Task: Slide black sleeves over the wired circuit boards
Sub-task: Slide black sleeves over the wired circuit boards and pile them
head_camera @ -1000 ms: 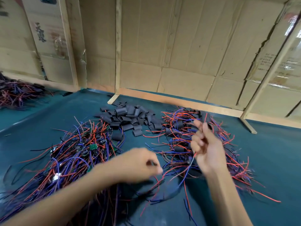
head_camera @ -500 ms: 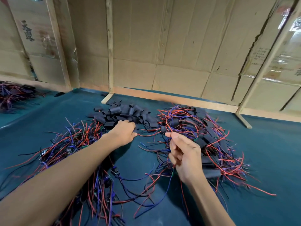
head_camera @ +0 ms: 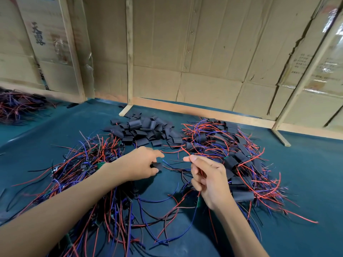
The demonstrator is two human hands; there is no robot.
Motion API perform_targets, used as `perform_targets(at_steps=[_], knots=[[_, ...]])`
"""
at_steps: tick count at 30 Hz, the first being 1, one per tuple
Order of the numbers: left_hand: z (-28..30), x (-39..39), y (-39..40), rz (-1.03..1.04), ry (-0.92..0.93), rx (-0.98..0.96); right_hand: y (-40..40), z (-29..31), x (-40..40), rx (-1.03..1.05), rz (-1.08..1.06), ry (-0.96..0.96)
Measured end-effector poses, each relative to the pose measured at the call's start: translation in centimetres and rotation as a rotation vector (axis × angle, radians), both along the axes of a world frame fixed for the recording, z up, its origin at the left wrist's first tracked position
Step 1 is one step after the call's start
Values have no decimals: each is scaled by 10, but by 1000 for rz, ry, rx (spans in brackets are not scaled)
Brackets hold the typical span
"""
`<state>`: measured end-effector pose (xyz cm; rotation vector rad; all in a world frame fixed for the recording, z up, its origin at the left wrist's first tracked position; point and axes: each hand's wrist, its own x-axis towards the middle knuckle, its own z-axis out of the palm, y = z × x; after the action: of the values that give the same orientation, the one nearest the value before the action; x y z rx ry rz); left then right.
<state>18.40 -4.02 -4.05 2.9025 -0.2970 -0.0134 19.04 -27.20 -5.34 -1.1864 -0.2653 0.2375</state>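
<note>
Your left hand [head_camera: 141, 164] pinches one black sleeve [head_camera: 157, 166] between thumb and fingers, a short flattened tube with a matte surface, held just above the green mat [head_camera: 306, 164]. Your right hand [head_camera: 209, 179] is curled round a bundle of thin red and blue wires [head_camera: 199, 171], their tips poking up past your thumb and forefinger, close to the sleeve but apart from it; a small green circuit board [head_camera: 199, 202] hangs below your palm. The loose pile of sleeves [head_camera: 144, 130] lies beyond your left hand. A heap of bare wired boards [head_camera: 83, 164] sprawls to the left, and a heap of sleeved ones [head_camera: 232, 154] to the right. Cardboard panels [head_camera: 204, 52] in wooden framing stand behind the mat.
</note>
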Motion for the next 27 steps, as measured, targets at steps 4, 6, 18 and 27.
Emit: perform_targets(at_steps=[4, 6, 18, 27], knots=[[0, -22, 5, -53, -178, -335, -3, 1, 1, -49, 107, 74], [2, -34, 4, -99, -237, -395, -3, 0, 0, -80, 124, 77], [4, -52, -6, -205, -326, -532, 4, -3, -2, -132, 128, 28], [-4, -53, -11, -225, -478, -503, 6, -8, -3, -196, 146, -33]])
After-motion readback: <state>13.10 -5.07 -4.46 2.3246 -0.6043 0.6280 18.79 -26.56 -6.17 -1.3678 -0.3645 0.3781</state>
